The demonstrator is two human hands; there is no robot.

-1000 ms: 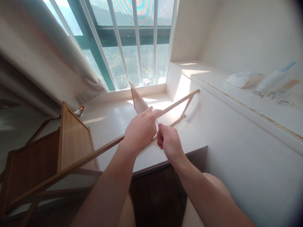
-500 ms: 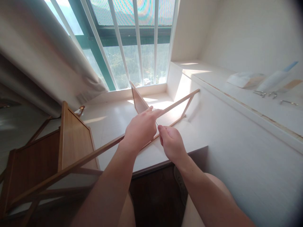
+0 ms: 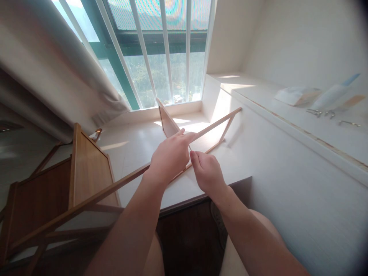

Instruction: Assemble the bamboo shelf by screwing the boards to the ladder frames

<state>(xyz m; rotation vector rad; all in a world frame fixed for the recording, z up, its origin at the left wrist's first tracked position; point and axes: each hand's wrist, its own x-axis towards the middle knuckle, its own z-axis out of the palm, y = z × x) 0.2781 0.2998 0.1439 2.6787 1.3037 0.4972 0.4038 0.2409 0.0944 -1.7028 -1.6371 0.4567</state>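
A wooden rack (image 3: pixel 115 188) lies on its side across the white ledge, its long rail running from lower left to upper right. My left hand (image 3: pixel 169 153) is wrapped over this rail near its middle, beside a shelf panel (image 3: pixel 169 119). Just below and to the right, my right hand (image 3: pixel 208 172) is closed in a fist, thumb uppermost, close under the rail. A thin line shows between the two hands, but what the right fingers hold is hidden. Two more brown panels (image 3: pixel 91 168) stand in the rack at the left.
Beyond the ledge (image 3: pixel 138 138) is a barred window (image 3: pixel 163 69), with a grey curtain (image 3: pixel 57 73) on the left. On the raised sill at right lie a plastic bag (image 3: pixel 297 96), small metal pieces (image 3: pixel 348 123) and a blue-tipped white item (image 3: pixel 333 94).
Both hands keep nearly the same place and grip. The right fist has shifted very slightly up and left; the whole view has drifted a little.
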